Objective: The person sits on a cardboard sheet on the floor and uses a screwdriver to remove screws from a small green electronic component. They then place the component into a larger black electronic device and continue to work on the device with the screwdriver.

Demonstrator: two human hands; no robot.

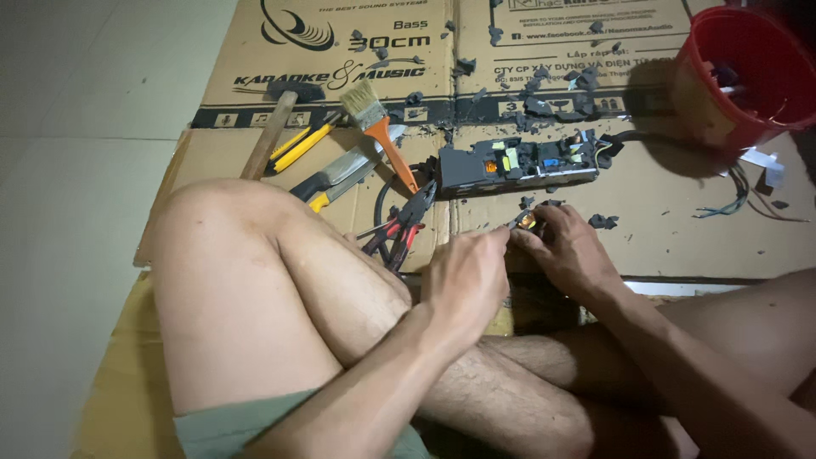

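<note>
1. Grip: left hand [466, 270] and right hand [568, 246] meet fingertip to fingertip over a small part [528, 223] with a yellow-orange glint. Both hands pinch it narrowly between them. Its kind cannot be told at this size.
2. Location of part: held just above the cardboard [680, 229], in front of the crossed legs and near the opened circuit board [518, 161].
3. Board: long, dark, lying flat on the cardboard with orange, yellow and blue components showing. A black cable [384, 191] loops off its left end.
4. Surface: flattened printed cardboard sheets spread over a pale tiled floor [76, 127]. Dim light, shadows heavy at right.
5. Debris: dark broken fragments [544, 106] scattered across the cardboard, densest behind the board.
6. Tools at left: red-handled pliers [399, 225] just beside the left knee; orange-handled paintbrush [378, 127]; yellow-and-black screwdriver [297, 146]; utility knife [340, 174]; wooden-handled hammer [276, 119].
7. Right rear: red bucket [739, 76] tipped toward the camera, with loose wires [731, 200] lying beside it.
8. Obstruction: the raised left knee [221, 255] hides the cardboard beneath it.
</note>
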